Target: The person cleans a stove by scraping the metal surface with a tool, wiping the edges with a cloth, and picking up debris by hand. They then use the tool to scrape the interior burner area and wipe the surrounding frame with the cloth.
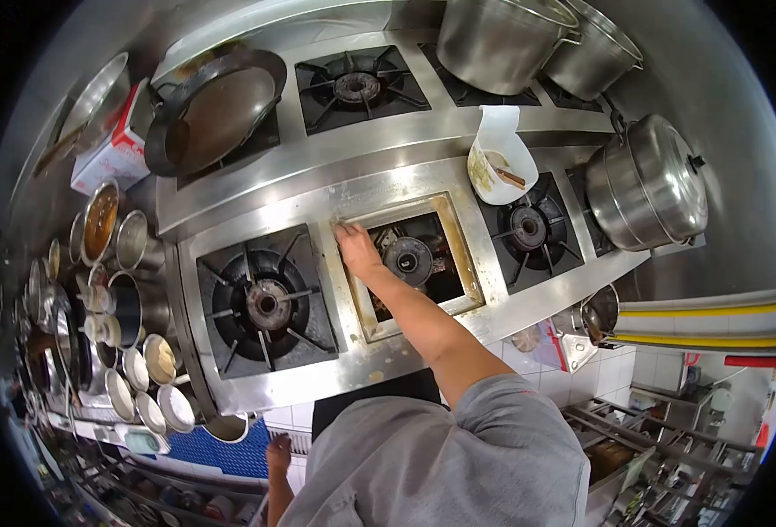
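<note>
My right hand [355, 249] reaches across to the left rim of an uncovered burner opening [464, 237] in the front row of the stove. Its fingers are bent and pressed together against the metal; whatever they may hold is hidden. Inside the opening, a round burner head [408, 261] sits without a grate over a dark, grimy well. Brown stains mark the rim. Left of my right hand is a burner with its black grate [268, 303] in place. My left hand [278, 452] hangs low beside my body, its fingers curled, and what is in them cannot be made out.
A white container with a brown-handled tool [504, 167] rests by the right burner. Large pots [504, 44], a lidded steamer pot [650, 184] and a big wok [217, 114] stand around the stove. Several bowls and pots [142, 378] crowd the left side.
</note>
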`<action>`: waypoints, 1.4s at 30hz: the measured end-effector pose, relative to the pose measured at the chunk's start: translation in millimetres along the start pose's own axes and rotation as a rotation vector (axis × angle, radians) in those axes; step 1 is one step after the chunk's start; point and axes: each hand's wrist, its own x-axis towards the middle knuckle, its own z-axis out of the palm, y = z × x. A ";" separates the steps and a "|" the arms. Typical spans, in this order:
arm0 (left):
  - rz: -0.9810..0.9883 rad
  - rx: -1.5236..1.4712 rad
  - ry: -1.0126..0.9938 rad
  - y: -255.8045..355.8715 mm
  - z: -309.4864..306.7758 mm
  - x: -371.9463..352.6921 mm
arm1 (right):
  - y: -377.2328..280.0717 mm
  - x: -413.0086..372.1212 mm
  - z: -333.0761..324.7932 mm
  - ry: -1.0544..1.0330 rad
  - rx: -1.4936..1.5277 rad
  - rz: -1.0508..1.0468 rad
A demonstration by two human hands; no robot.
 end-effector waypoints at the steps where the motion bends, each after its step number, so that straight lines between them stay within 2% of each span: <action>1: 0.000 -0.031 0.045 7.3 1.7 1.3 | -3.2 -3.0 0.7 0.009 -0.015 -0.012; 3: -0.115 -0.159 0.030 17.9 11.4 1.6 | -5.2 -5.1 -0.9 0.026 -0.047 -0.045; 5: -0.102 -0.077 0.001 49.9 11.7 -3.7 | -10.8 -23.3 -7.3 -0.086 -0.028 -0.007; 7: -0.070 -0.215 0.063 75.1 21.5 -11.0 | -16.5 -45.8 -22.5 -0.156 -0.034 -0.027; 9: -0.209 -0.263 0.008 62.5 43.8 -9.5 | -21.6 -79.4 -38.5 -0.191 -0.028 -0.131; 11: -0.150 -0.285 -0.032 35.9 68.7 -5.6 | -30.2 -111.1 -56.5 -0.302 -0.025 -0.179; 14: -0.325 -0.370 -0.092 43.6 84.9 -10.5 | -27.9 -151.1 -65.5 -0.447 -0.023 -0.302; 15: -0.384 -0.419 -0.117 35.9 95.1 -11.2 | -29.5 -160.6 -72.1 -0.470 0.012 -0.300; 17: -0.341 -0.389 -0.077 25.8 109.1 -10.5 | -28.1 -169.2 -85.8 -0.548 0.076 -0.293; 19: -0.309 -0.342 -0.057 24.6 110.9 -8.3 | -3.6 -169.3 -91.1 -0.567 0.081 -0.166; 20: -0.320 -0.448 -0.045 54.7 96.6 -14.8 | 9.2 -172.0 -98.9 -0.576 0.082 -0.101; 21: -0.252 -0.480 -0.013 44.3 102.2 -11.2 | 10.3 -169.5 -126.2 -0.432 0.238 0.011; 22: -0.230 -0.466 0.023 44.4 104.3 -11.0 | 18.8 -169.6 -144.3 -0.277 0.147 0.057; 23: -0.212 -0.448 0.059 48.3 102.0 -11.5 | 36.2 -166.5 -163.0 -0.304 0.043 0.038; 24: -0.157 -0.400 0.095 72.3 90.6 -17.8 | 59.3 -171.2 -172.7 -0.268 -0.019 0.156; 25: -0.270 -0.458 0.060 81.8 87.6 -20.0 | 84.1 -177.4 -175.4 -0.213 -0.079 0.230; 26: -0.276 -0.461 0.061 79.4 91.1 -22.5 | 95.5 -179.8 -183.8 -0.257 -0.281 0.261; 29: -0.366 -0.563 0.005 54.8 112.9 -22.8 | 109.9 -193.0 -173.4 -0.371 -0.581 0.208; 30: -0.354 -0.493 -0.022 51.4 115.2 -25.0 | 102.1 -188.3 -172.4 -0.378 -0.696 0.111; 31: -0.398 -0.565 -0.035 48.2 119.5 -29.4 | 107.0 -178.9 -167.0 -0.316 -0.706 0.089; 35: -0.348 -0.398 -0.098 28.0 124.0 -38.0 | 128.5 -122.8 -146.0 -0.118 -0.720 0.076; 37: -0.394 -0.383 -0.110 63.4 94.4 -41.4 | 125.0 -132.5 -148.3 -0.193 -0.689 0.119; 38: -0.354 -0.434 -0.038 36.9 102.2 -33.0 | 122.5 -132.7 -149.5 -0.222 -0.677 0.133; 39: -0.313 -0.493 0.034 8.8 115.9 -23.5 | 116.7 -141.7 -151.7 -0.341 -0.696 0.162; 41: -0.279 -0.465 0.122 32.4 94.8 -19.4 | 110.8 -166.6 -158.1 -0.582 -0.749 0.215; 42: -0.322 -0.432 0.139 59.6 80.1 -20.2 | 114.0 -167.1 -155.9 -0.518 -0.737 0.226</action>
